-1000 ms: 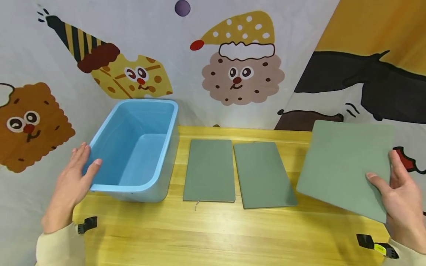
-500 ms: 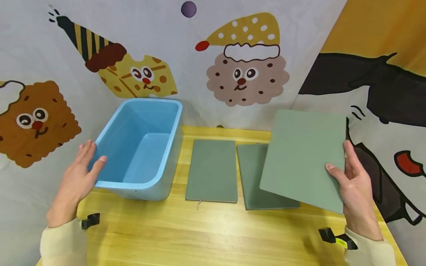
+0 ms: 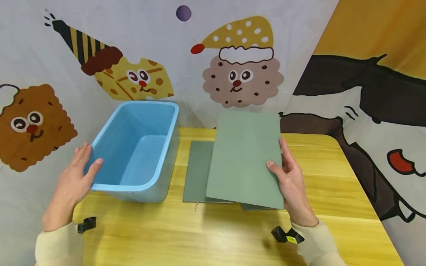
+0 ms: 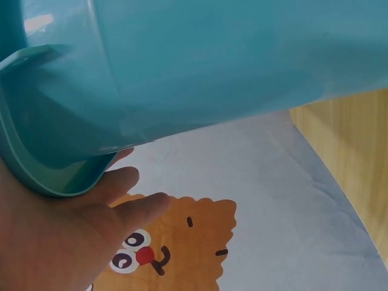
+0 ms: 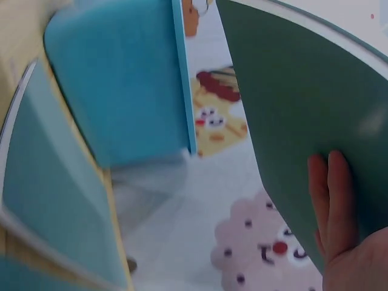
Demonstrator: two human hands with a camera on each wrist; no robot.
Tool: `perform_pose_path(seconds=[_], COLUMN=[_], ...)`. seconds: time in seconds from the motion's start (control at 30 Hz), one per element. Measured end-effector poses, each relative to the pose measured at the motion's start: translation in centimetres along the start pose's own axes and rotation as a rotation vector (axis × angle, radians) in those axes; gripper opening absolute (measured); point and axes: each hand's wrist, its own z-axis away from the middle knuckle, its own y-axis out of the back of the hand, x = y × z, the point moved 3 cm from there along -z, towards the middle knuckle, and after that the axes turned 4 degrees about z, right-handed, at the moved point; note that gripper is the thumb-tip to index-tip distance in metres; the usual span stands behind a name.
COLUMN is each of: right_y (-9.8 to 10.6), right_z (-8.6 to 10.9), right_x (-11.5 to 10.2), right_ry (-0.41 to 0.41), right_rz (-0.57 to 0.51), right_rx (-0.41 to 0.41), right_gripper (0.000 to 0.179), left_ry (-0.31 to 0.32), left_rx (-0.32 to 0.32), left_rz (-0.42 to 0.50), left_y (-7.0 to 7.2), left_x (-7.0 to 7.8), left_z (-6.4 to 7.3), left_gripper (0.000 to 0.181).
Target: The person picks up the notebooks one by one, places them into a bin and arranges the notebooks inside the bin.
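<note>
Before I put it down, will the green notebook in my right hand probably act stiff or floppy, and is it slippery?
The green notebook is probably stiff: your right hand grips it by one side, yet it shows no obvious sag. It may be slightly slippery, since it looks smooth and catches a soft sheen in the right wrist view.

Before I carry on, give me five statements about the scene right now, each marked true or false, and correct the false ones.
1. The right hand holds a book above the table. True.
2. The left hand touches the tub at its rim. True.
3. The held book is inside the tub. False: it is in the air, outside the tub.
4. Two more books lie on the table, partly hidden in the head view. True.
5. In the head view, the tub stands right of the books. False: it stands left of them.
</note>
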Motion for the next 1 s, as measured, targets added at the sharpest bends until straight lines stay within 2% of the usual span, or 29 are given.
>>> perform_pose_path(seconds=[0.17,0.33,0.53,0.6,1.0], right_y=[-3.5,-6.5,-9.9,-11.0,-16.7], right_z=[-0.7,-1.4,-2.2,-2.5,-4.5], right_x=[-0.3,-1.1,-1.3,-1.2,-0.6], right_ry=[0.028,0.074,0.035,0.032,0.086], right_rz=[-0.023,-0.029,-0.134,-0.140,-0.191], right_rx=[-0.042,-0.054,-0.071,-0.078,-0.101], right_gripper=[0.076,0.077,0.077,0.077,0.078], left_ry=[0.015,0.020,0.020,0.023,-0.054], left_rx=[0.002,0.005,0.006,0.005,0.045], left_rz=[0.009,0.008,-0.003,-0.004,0.030], left_y=[-0.2,-0.1,-0.3,-0.3,-0.2], left_x=[-0.4,-0.4,0.1,0.1,-0.2], left_z=[0.5,0.5,0.1,0.2,0.4], left_gripper=[0.071,0.070,0.071,0.071,0.061])
